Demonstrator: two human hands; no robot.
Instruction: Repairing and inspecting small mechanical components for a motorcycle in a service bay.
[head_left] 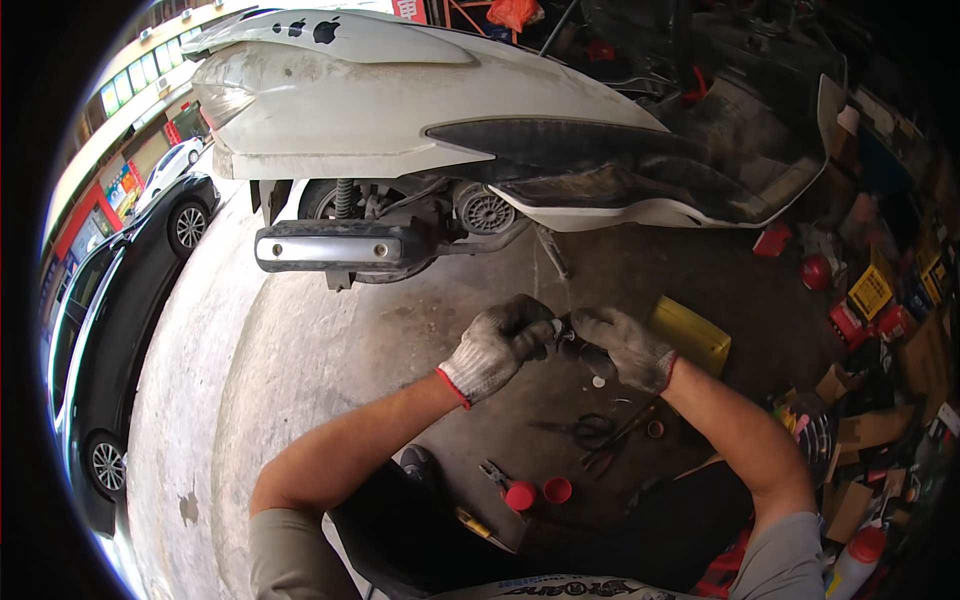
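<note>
My left hand point(497, 345), in a soiled white knit glove with a red cuff, is closed with its fingertips pinched. My right hand point(627, 347), gloved the same way, meets it from the other side with bent fingers. Between the fingertips is a small dark and silvery part point(563, 329); its kind is too small to make out, and the fingers partly cover it. Both hands are above the floor, in front of a white motor scooter point(370, 105). The scooter's exhaust muffler point(330, 248) lies beyond my left hand.
Below my hands lie scissors point(592, 431), pliers point(492, 474), a yellow-handled screwdriver point(480, 526) and two red round caps or lids point(520, 495). A yellow case point(692, 337) sits beside my right wrist. Cardboard boxes point(925, 360) crowd the right; a black car point(115, 340) stands left.
</note>
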